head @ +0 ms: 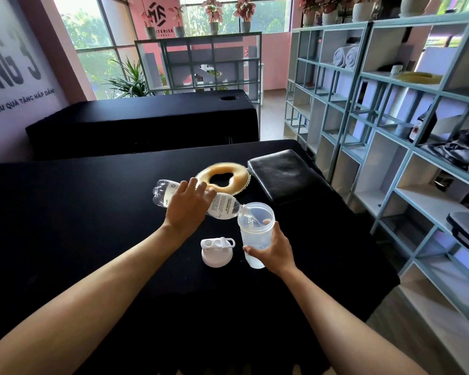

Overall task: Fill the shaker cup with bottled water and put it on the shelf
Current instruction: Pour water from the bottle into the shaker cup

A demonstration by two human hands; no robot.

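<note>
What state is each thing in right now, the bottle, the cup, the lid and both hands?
Water bottle: uncapped, tipped on its side, pouring into the cup.
Shaker cup: upright, lid off, partly filled with water.
Shaker lid: off the cup, resting on the black table.
Left hand: gripping the bottle.
Right hand: gripping the cup.

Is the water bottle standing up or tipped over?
Tipped: the left hand holds the bottle sideways, mouth at the cup.

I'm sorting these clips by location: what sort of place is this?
Probably a massage or wellness studio: a black padded table with a face hole, rolled towels on open shelving, and a ring-shaped cushion.
</note>
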